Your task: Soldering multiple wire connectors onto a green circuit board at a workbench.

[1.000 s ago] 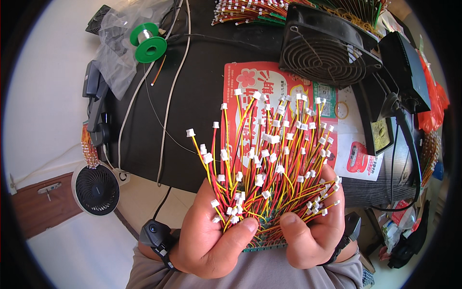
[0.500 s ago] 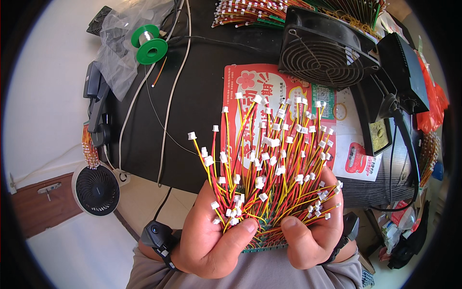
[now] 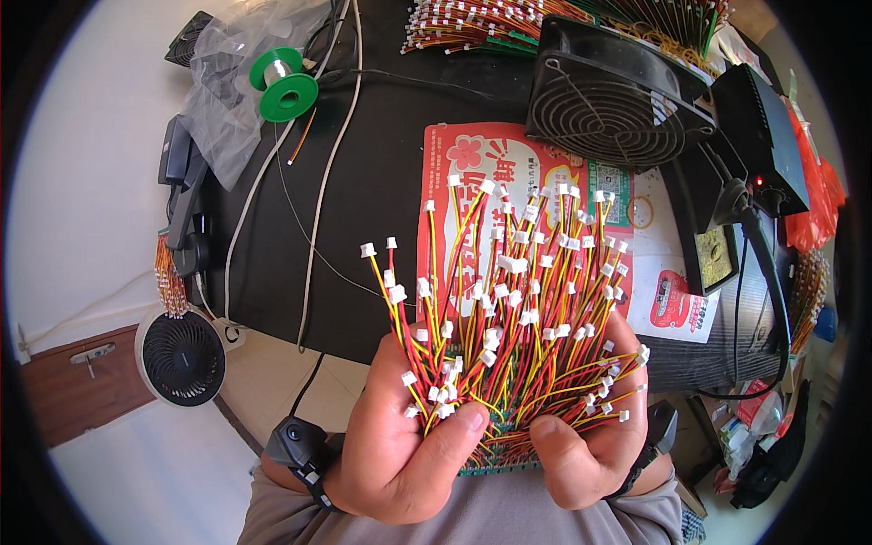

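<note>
Between my two hands I hold a green circuit board panel [image 3: 498,468] over my lap, at the near edge of the table. Many red, yellow and black wires [image 3: 509,363] with white plug connectors fan up and away from it. My left hand [image 3: 409,445] grips the panel's left side, thumb pressed among the wire roots. My right hand [image 3: 581,450] grips the right side the same way, its thumb pointing inward. The fingers of both hands are mostly hidden behind the wires and the panel.
A red and white printed sheet [image 3: 445,163] lies on the black table [image 3: 381,136]. Beyond it stand a black fan [image 3: 618,100], a dark box with a red light [image 3: 763,136] and a sponge holder [image 3: 718,259]. A green solder spool [image 3: 289,95] sits far left; more wired boards [image 3: 472,27] lie behind.
The wires at the left of the bundle have shifted slightly. A red light now shows on the dark box. Both hands keep nearly the same grip on the panel.
</note>
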Demonstrator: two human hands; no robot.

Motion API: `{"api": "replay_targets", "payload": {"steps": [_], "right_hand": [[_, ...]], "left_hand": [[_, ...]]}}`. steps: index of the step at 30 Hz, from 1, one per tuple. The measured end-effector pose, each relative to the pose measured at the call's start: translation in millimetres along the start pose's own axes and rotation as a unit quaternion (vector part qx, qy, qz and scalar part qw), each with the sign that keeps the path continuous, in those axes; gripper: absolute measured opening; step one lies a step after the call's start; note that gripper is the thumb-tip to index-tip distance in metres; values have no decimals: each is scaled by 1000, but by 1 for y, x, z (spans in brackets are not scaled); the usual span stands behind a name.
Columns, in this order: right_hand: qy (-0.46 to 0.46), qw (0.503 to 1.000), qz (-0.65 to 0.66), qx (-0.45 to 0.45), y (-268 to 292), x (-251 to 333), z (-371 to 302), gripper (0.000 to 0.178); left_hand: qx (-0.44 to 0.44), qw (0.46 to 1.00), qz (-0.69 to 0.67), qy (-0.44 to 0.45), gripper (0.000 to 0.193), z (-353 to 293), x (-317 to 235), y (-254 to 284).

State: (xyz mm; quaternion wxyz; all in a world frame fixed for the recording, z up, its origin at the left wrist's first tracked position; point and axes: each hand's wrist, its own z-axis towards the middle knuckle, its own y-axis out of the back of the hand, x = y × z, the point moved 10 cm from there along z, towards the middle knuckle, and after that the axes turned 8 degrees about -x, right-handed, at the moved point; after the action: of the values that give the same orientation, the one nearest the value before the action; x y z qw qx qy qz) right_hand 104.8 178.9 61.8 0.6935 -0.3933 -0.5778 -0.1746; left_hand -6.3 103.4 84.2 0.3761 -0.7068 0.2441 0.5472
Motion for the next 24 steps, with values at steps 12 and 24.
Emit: {"api": "replay_targets", "payload": {"steps": [12,24], "right_hand": [[-7,993,87,-82,2,0,8,95],[2,998,-5,-58,6,-4,3,91]], "left_hand": [[29,997,38,67,71,6,8,-4],[59,993,-5,106,73,2,13,-3]]}}
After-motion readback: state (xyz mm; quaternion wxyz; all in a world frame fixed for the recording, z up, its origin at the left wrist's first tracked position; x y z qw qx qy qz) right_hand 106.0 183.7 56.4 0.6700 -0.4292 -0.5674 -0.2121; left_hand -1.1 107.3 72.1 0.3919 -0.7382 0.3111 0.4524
